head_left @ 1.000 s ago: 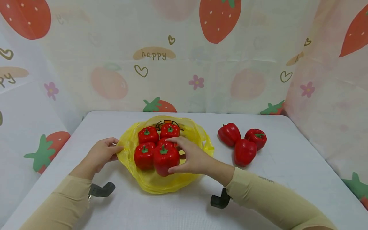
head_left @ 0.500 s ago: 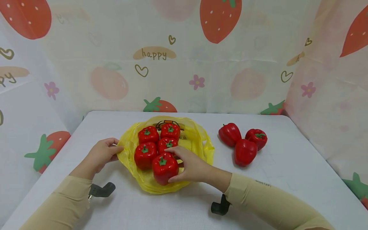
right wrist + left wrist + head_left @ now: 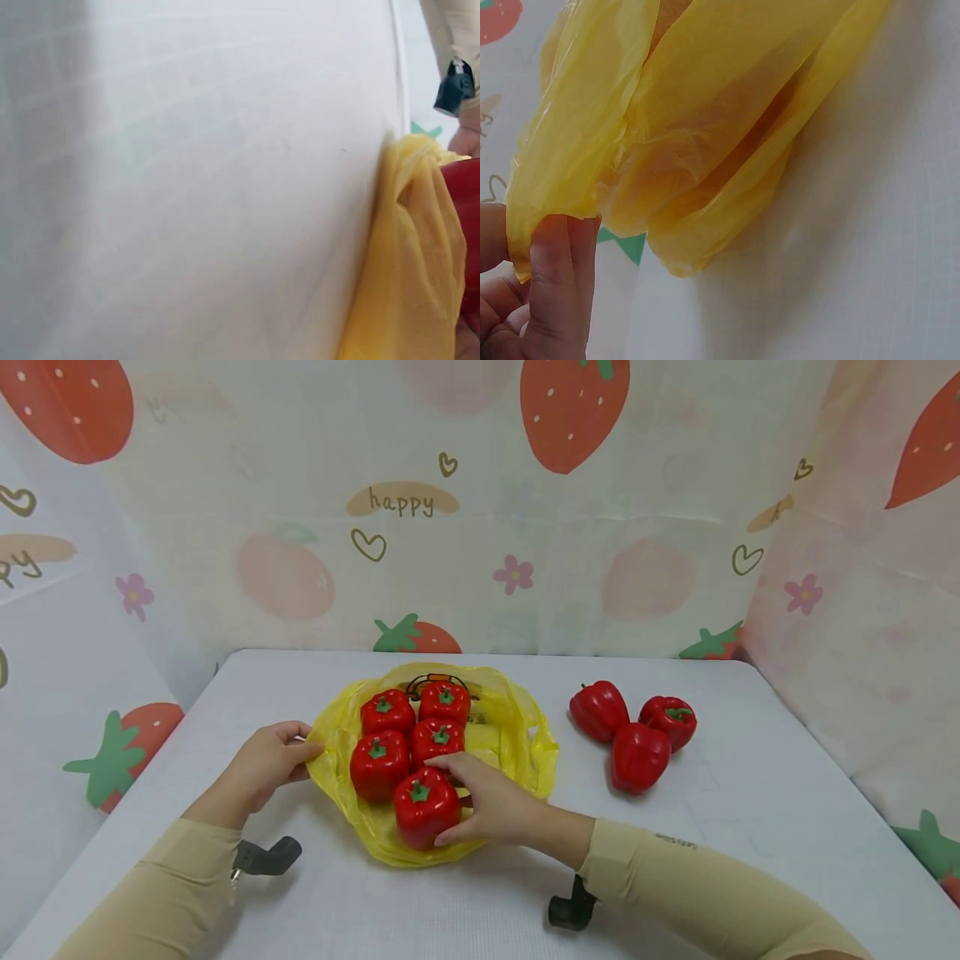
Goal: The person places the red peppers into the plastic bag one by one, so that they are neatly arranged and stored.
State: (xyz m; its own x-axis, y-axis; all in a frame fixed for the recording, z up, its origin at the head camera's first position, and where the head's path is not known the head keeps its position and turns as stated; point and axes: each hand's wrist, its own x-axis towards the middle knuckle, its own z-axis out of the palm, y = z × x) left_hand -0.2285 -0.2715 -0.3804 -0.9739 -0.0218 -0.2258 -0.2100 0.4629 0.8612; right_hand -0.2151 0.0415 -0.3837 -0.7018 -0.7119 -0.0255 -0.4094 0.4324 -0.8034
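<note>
A yellow plastic bag lies spread on the table with several red bell peppers standing in it, green stems up. My left hand pinches the bag's left edge; in the left wrist view the thumb and fingers grip the thin yellow film. With thumb and fingers around its right side, my right hand holds the nearest bell pepper at the front of the bag. The right wrist view catches part of that red pepper beside the yellow bag.
To the right of the bag, three more red bell peppers lie together on the white table. A dark camera mount hangs under the left wrist and another under the right. Behind the table rises a strawberry-print cloth.
My right hand has moved the held bell pepper toward the front of the bag and slightly left, exposing the pepper behind it. The left hand stays at the bag's edge.
</note>
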